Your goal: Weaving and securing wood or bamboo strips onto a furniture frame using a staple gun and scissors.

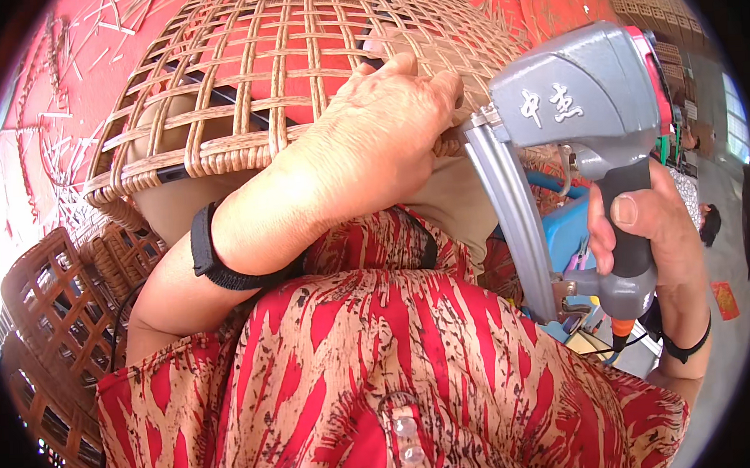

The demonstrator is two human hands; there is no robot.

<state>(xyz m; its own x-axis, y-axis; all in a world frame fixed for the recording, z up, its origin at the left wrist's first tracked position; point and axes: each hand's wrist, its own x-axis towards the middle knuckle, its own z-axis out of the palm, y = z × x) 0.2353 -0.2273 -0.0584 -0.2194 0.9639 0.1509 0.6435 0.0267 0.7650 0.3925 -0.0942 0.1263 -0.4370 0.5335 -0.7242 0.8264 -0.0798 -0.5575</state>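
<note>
A woven rattan piece [255,80] with an open lattice and a wrapped rim lies across my lap, over a dark frame bar. My left hand [391,129] is closed on its near edge, with the knuckles up and some fingertips hidden. In my right hand [666,225] is a grey pneumatic nail gun [582,87], held by its black grip. The gun's nose rests at or very near the rattan edge, just right of my left hand; whether it touches I cannot tell. Its long silver magazine [512,220] slants down toward my lap.
Brown woven rattan furniture [55,290] stands close at my left. Cut rattan strips [57,152] litter the red floor covering [91,58]. Beside my right leg is a blue container [566,230] with small items near it. Another person [687,191] and more wicker pieces [653,0] are farther right.
</note>
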